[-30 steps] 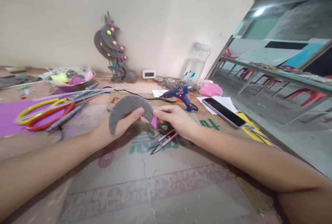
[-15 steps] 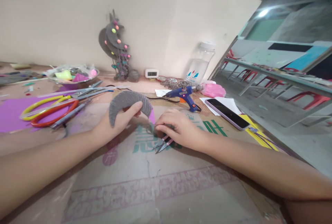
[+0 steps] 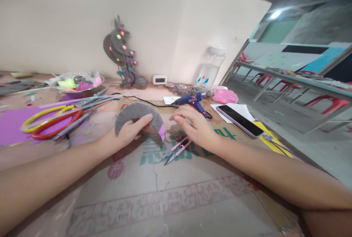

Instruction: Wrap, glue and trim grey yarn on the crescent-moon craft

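My left hand (image 3: 132,130) is closed on a crescent (image 3: 137,110) wound with grey yarn, thumb on its front and fingers behind. The crescent's right tip shows bare purple. Just right of that tip, my right hand (image 3: 194,125) is raised with thumb and forefinger pinched together. A thin strand of grey yarn seems to be in the pinch, though it is hard to make out. Below this hand, pink-handled thread snips (image 3: 177,151) lie on the cardboard (image 3: 154,200), blades toward me.
A blue glue gun (image 3: 192,100) lies behind my right hand, with a phone (image 3: 239,120) to its right. Scissors (image 3: 55,121) lie on the left near a bowl (image 3: 82,91). At the back stand a decorated crescent ornament (image 3: 121,52), a small clock (image 3: 160,80) and a bottle (image 3: 210,70).
My right hand has lifted and shifted right, away from the crescent's tip, uncovering the snips' handles. The left hand still holds the crescent, slightly lower in view.
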`<state>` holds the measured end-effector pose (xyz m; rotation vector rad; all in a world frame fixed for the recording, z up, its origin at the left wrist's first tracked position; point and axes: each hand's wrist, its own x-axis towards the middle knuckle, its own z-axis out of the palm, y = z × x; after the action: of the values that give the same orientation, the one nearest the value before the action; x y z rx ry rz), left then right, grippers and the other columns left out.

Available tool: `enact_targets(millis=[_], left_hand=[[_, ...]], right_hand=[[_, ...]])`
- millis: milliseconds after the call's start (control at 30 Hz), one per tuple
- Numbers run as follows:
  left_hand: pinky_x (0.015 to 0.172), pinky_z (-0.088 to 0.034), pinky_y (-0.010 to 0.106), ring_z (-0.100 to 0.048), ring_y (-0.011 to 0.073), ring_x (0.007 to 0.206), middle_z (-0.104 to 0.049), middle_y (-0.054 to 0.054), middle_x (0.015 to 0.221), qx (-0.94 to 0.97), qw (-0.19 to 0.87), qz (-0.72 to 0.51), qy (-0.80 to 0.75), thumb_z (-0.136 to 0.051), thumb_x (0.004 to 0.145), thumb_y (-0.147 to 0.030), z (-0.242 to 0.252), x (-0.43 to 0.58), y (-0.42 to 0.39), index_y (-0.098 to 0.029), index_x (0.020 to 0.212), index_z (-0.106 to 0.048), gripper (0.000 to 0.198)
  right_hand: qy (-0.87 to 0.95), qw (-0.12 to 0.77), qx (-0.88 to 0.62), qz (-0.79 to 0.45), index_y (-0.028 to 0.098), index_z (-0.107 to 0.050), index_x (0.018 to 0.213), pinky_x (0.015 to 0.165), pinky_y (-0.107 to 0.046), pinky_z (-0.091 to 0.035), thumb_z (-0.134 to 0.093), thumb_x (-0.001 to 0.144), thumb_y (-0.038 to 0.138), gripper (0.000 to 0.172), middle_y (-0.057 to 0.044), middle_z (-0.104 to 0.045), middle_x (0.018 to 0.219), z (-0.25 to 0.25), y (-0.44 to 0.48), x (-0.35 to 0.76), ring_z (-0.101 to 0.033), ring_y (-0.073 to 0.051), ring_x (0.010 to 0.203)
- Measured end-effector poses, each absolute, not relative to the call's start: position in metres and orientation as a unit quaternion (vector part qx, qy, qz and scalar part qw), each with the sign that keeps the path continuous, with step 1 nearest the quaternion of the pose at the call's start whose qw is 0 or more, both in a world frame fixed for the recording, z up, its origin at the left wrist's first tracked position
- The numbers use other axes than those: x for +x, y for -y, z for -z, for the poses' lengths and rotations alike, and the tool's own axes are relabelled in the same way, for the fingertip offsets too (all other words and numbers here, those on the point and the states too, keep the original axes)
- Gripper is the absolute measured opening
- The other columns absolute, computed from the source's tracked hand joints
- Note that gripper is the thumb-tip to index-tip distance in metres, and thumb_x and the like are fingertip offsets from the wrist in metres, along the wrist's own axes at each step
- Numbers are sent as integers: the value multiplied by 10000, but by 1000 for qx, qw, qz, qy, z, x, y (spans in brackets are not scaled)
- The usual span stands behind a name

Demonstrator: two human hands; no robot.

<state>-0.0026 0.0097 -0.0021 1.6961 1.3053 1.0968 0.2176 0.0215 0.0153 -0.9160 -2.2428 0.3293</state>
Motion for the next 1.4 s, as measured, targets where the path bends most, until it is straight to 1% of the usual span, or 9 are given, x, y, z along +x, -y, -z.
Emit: enact_targets(millis=[133, 233, 467, 633, 767, 1033, 1133, 1267, 1400], left_hand=[[617, -442, 290, -550, 169, 577, -583, 22, 563, 512, 533, -474, -479, -569, 705, -601, 5, -1, -16, -163, 582, -573, 455], [615, -451, 290, -538, 154, 539, -563, 15, 531, 454, 567, -507, -464, -587, 688, -602, 5, -1, -18, -154, 590, -572, 458], [629, -437, 280, -561, 175, 590, -591, 26, 543, 478, 547, -455, -515, -544, 737, -569, 12, -6, -21, -184, 512, -570, 447], [535, -366, 264, -504, 154, 524, -582, 15, 516, 517, 500, -404, -566, -488, 763, -594, 10, -9, -17, -167, 521, -613, 506], [507, -343, 261, -492, 157, 505, -563, 9, 473, 522, 481, -382, -592, -497, 760, -582, 0, -4, -11, -168, 505, -619, 502], [493, -372, 268, -488, 161, 488, -554, 13, 465, 535, 473, -412, -565, -550, 740, -536, -6, 2, -5, -198, 442, -581, 452], [549, -413, 278, -531, 178, 541, -592, 26, 517, 552, 467, -415, -552, -561, 725, -550, 1, 0, -10, -202, 449, -575, 444], [614, -443, 293, -580, 199, 607, -636, 39, 576, 559, 463, -416, -547, -531, 731, -577, 10, -3, -15, -188, 500, -602, 459], [671, -446, 296, -593, 204, 638, -652, 35, 605, 578, 423, -406, -568, -533, 721, -602, 10, -6, -15, -183, 523, -593, 467]], right_hand=[[828, 402, -381, -88, 180, -542, 776, 738, -298, -399, -442, 910, 314, 215, -34, -548, 789, -24, -36, 233, -515, -161, 777], [788, 439, -431, -33, 191, -510, 763, 684, -288, -378, -451, 895, 324, 197, -15, -511, 742, -27, -49, 253, -480, -154, 713], [715, 412, -565, -15, 185, -497, 774, 584, -270, -357, -516, 829, 413, 235, 10, -472, 646, -12, -82, 300, -454, -144, 615], [748, 326, -561, -137, 155, -587, 971, 661, -292, -429, -506, 824, 488, 374, -60, -645, 861, -10, -81, 300, -573, -180, 734], [771, 260, -566, -135, 152, -618, 936, 683, -322, -436, -580, 773, 488, 375, -100, -675, 913, -11, -77, 295, -607, -224, 767], [761, 276, -573, -127, 142, -604, 928, 727, -346, -448, -594, 763, 341, 259, -114, -680, 919, -11, -80, 293, -623, -250, 816], [747, 287, -578, -157, 146, -584, 944, 640, -304, -472, -550, 796, 343, 249, -75, -689, 821, -18, -80, 296, -634, -199, 693], [727, 289, -590, -198, 140, -608, 787, 512, -278, -449, -527, 811, 428, 300, -54, -653, 609, -29, -73, 297, -593, -171, 524], [731, 334, -534, -263, 157, -644, 799, 579, -275, -466, -532, 823, 406, 274, -61, -682, 690, -32, -54, 280, -619, -179, 634]])
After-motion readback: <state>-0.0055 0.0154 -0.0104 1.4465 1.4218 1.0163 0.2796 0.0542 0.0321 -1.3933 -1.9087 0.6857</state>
